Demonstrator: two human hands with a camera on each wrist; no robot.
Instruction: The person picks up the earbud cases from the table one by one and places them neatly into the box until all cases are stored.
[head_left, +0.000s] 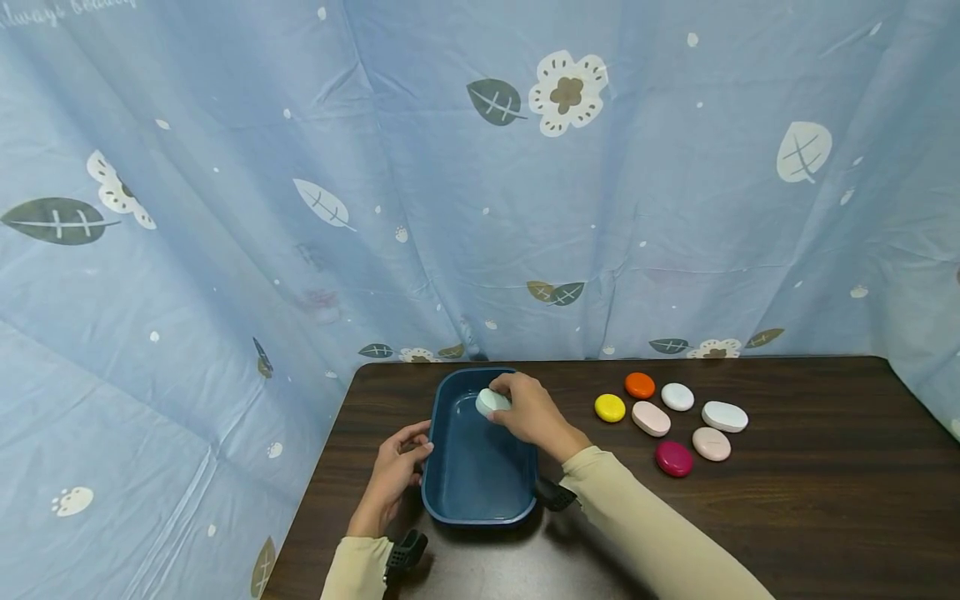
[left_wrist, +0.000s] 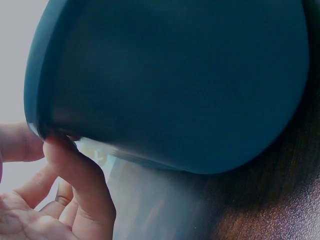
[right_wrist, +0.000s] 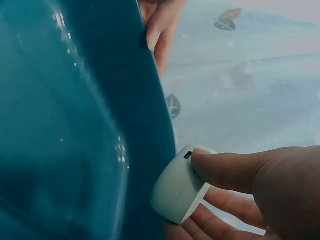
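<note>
A deep blue rectangular tray [head_left: 480,479] with rounded corners stands on the dark wooden table. My left hand [head_left: 396,468] holds its left side, with thumb and a finger at the rim [left_wrist: 37,100] in the left wrist view. Over the far part of the tray, my right hand [head_left: 531,410] pinches a pale mint earbud charging case [head_left: 491,403] between thumb and fingers. A small port shows on the tilted case [right_wrist: 177,190] in the right wrist view. Whether the case touches the tray cannot be told.
Several rounded cases lie right of the tray: orange [head_left: 640,385], yellow [head_left: 610,407], white [head_left: 677,397], long white [head_left: 724,416], pale pink [head_left: 651,419], another pale pink [head_left: 711,444] and magenta [head_left: 674,458]. A blue patterned curtain [head_left: 450,208] hangs behind the table [head_left: 817,475].
</note>
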